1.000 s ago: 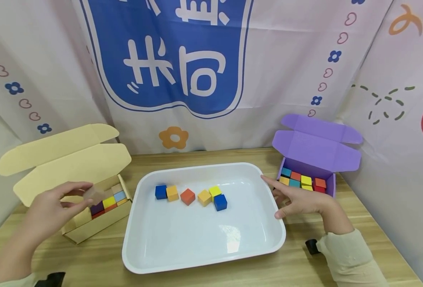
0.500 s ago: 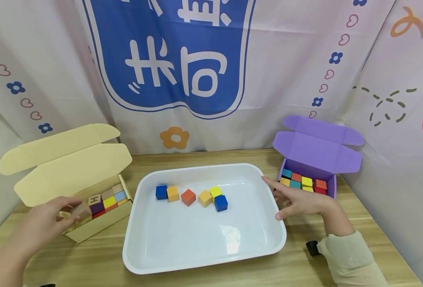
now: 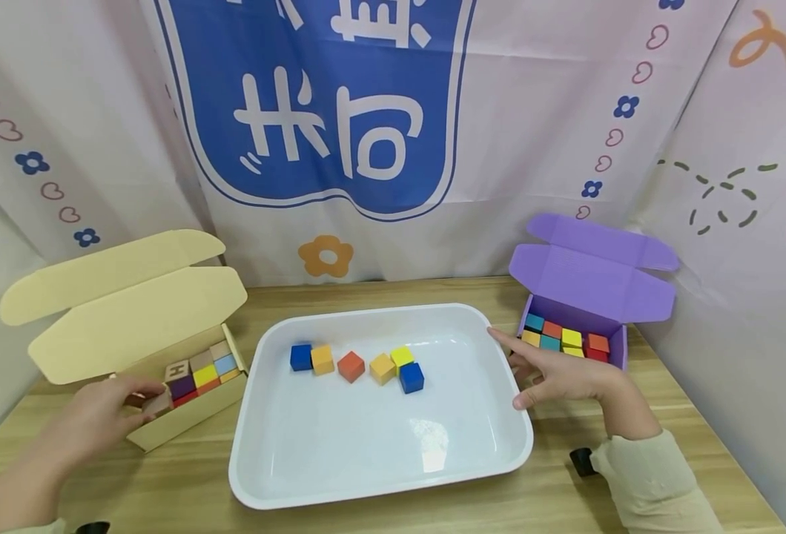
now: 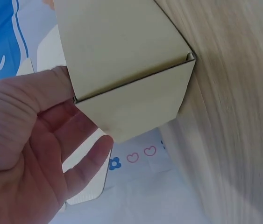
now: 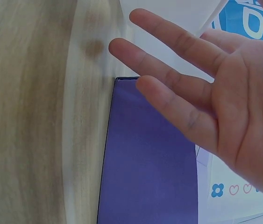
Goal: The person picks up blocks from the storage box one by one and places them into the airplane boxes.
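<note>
At the near-left end of the pale yellow box (image 3: pixel 189 423), my left hand (image 3: pixel 93 415) pinches a plain wooden block (image 3: pixel 158 405) between thumb and fingers, low inside the box. Beside that block sit a letter block marked H (image 3: pixel 177 370), a yellow block (image 3: pixel 204 376) and a light blue block (image 3: pixel 225 363). The left wrist view has the box (image 4: pixel 136 100) hiding my fingertips and the block. My right hand (image 3: pixel 562 376) touches the right rim of the white tray (image 3: pixel 380 478); its fingers (image 5: pixel 145 58) stretch out loosely and hold nothing.
Inside the tray lie several cubes, among them a red cube (image 3: pixel 351 366) and a blue cube (image 3: pixel 411 377). Behind my right hand stands a purple box (image 3: pixel 589 280) with coloured cubes, lid raised. A printed cloth (image 3: pixel 520 133) hangs behind the wooden table (image 3: pixel 366 293).
My left hand has lowered the wooden block from above the yellow box into its near-left end, uncovering the H block. The right hand stays at the tray rim.
</note>
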Demonstrator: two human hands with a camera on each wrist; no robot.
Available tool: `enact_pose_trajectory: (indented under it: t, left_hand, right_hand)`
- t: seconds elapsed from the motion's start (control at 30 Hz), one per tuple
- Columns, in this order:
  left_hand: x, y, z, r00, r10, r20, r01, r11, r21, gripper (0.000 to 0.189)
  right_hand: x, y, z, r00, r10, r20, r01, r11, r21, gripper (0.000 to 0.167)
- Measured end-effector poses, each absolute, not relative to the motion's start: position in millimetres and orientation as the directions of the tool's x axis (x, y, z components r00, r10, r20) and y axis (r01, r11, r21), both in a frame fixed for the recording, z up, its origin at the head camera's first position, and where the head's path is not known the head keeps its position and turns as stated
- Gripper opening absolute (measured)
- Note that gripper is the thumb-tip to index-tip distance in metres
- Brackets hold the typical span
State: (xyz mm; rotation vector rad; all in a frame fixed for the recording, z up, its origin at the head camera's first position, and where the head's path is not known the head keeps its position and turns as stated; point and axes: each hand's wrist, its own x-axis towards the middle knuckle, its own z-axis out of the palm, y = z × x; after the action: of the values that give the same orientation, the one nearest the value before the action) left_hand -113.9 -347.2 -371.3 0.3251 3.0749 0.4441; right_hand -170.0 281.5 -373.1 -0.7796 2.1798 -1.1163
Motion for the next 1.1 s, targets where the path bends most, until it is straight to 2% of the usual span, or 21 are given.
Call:
enact_pose_trajectory:
  t: [0.37,0.63,0.83,1.1]
  left_hand:
    - [-117.0,-352.5,-373.8,-0.975,0.215,-0.049,0.18,0.902,0.393,0.03]
    - [-115.3,-348.2,-370.3,-0.986,0.166,-0.015,0.145,0.897,0.418,0.039]
    - [-115.5,-331.0,-357.1,-0.987,0.147,0.061,0.159,0.893,0.42,0.038]
    - [-122.3,-291.9,-334.7,-0.957,0.19,0.219,0.269,0.861,0.431,0.038]
  right_hand:
    - [-170.8,279.7,-372.8,-0.669,-0.711,-0.214,-0.246,0.485,-0.839,0.106]
    - [-169.7,280.4,-373.5,-0.677,-0.701,-0.223,-0.237,0.495,-0.836,0.107]
    - [-170.0,280.7,-375.4,-0.685,-0.692,-0.228,-0.228,0.501,-0.835,0.107]
    - [-170.3,281.9,-374.8,-0.677,-0.704,-0.215,-0.25,0.495,-0.832,0.106]
